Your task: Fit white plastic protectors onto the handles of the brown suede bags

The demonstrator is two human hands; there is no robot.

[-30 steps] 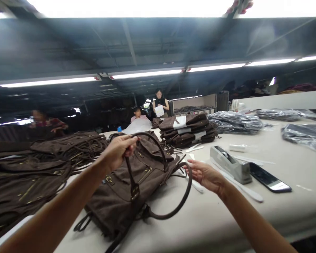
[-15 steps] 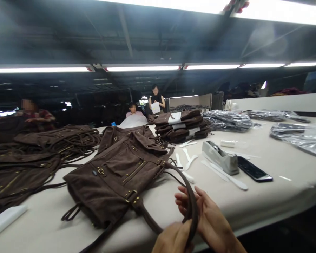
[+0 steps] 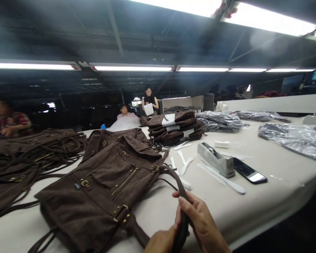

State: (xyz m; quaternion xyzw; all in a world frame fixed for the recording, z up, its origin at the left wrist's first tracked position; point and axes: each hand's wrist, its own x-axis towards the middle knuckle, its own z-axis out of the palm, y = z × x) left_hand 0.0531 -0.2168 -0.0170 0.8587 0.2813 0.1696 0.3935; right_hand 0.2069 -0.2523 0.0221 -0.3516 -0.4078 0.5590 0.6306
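A dark brown bag (image 3: 100, 175) with brass buckles and a slanted zip lies on the pale table in front of me. Its handle (image 3: 176, 178) loops out toward me at the lower right. My right hand (image 3: 197, 214) pinches this strap between thumb and fingers. Lower down, my left hand (image 3: 163, 237) is closed round the same handle, partly cut off by the bottom edge. A second brown bag (image 3: 94, 143) lies just behind the first one.
Right of the bag are a grey tape dispenser (image 3: 216, 160), a phone (image 3: 249, 171) and several white plastic strips (image 3: 184, 163). Stacked brown bags (image 3: 173, 126) and plastic-wrapped bundles (image 3: 221, 121) stand behind. More bags (image 3: 50, 147) heap at left. Several people are across the table.
My right hand has gone from open beside the handle to gripping it. My left hand stays on the handle. The view has shifted, and the bag appears nearer and further left.
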